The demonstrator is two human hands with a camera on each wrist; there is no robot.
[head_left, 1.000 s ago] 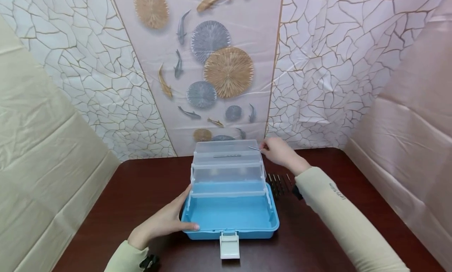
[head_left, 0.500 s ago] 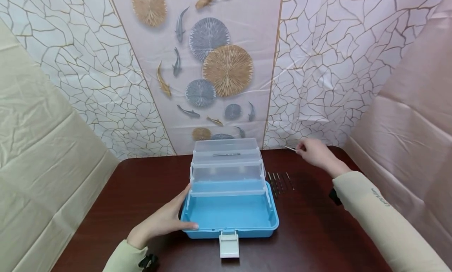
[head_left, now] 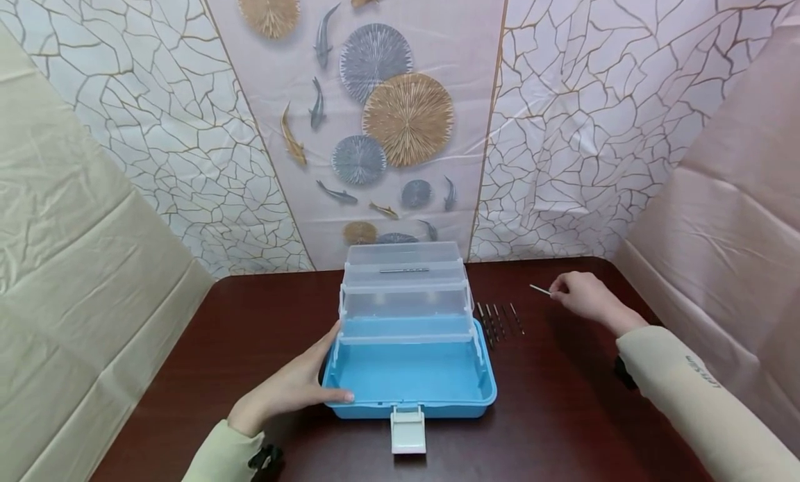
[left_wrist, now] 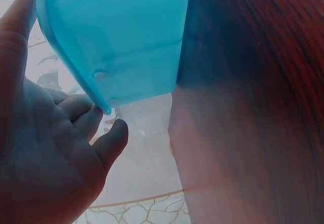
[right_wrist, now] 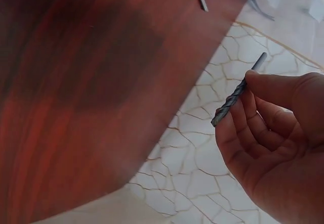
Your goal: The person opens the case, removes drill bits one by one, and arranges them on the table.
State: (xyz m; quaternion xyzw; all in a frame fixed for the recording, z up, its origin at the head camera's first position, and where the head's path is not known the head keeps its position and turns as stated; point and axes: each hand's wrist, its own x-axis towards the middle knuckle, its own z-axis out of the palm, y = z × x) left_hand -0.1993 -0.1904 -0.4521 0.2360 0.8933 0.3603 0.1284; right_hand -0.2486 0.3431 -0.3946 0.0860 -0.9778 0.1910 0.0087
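Observation:
My right hand [head_left: 584, 296] pinches a drill bit [right_wrist: 233, 100] between thumb and fingertips, over the right side of the table. In the right wrist view the bit's spiral flutes and smooth shank show. My left hand [head_left: 296, 385] holds the left side of an open blue toolbox [head_left: 409, 374], thumb over the front rim and fingers towards the back corner. In the left wrist view those fingers [left_wrist: 83, 114] bend at the box's rim. Clear trays [head_left: 406, 305] stand unfolded above the box's rear. Another drill bit [head_left: 404, 270] lies in an upper tray.
Several drill bits [head_left: 500, 321] lie in a row on the dark wooden table [head_left: 262, 322], just right of the box. A white latch [head_left: 408, 432] hangs off the box's front. Patterned cloth [head_left: 562, 155] rises behind the table, with plain cloth at both sides.
My right hand has moved right from beside the upper trays and then lower towards the table, with the drill bit still in its fingers. The left hand and toolbox have stayed in place.

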